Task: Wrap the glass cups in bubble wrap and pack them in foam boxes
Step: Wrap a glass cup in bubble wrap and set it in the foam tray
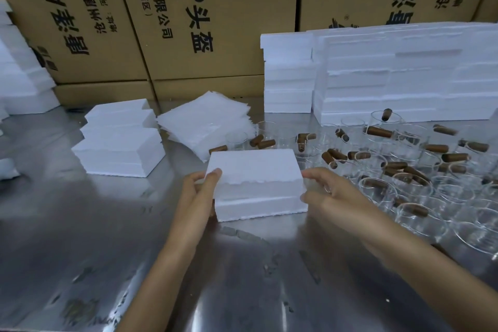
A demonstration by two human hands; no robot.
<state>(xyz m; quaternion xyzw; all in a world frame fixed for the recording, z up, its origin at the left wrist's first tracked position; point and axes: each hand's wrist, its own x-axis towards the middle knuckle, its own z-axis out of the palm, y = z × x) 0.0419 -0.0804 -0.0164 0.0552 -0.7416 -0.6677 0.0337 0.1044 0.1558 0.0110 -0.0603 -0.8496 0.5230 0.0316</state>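
A closed white foam box (pixel 256 183), lid on base, sits on the steel table (pixel 80 237) in front of me. My left hand (pixel 199 191) grips its left end, thumb on the lid's top edge. My right hand (pixel 331 194) holds its right end with fingers curled against the side. Several glass cups (pixel 420 188) with brown wooden handles crowd the table to the right. A pile of bubble wrap sheets (pixel 207 121) lies behind the box.
Two closed foam boxes (pixel 121 140) are stacked at the left. More foam boxes (pixel 404 73) are stacked along the back right and at the far left edge (pixel 18 75). Large cardboard cartons (pixel 188 16) form a wall behind the table.
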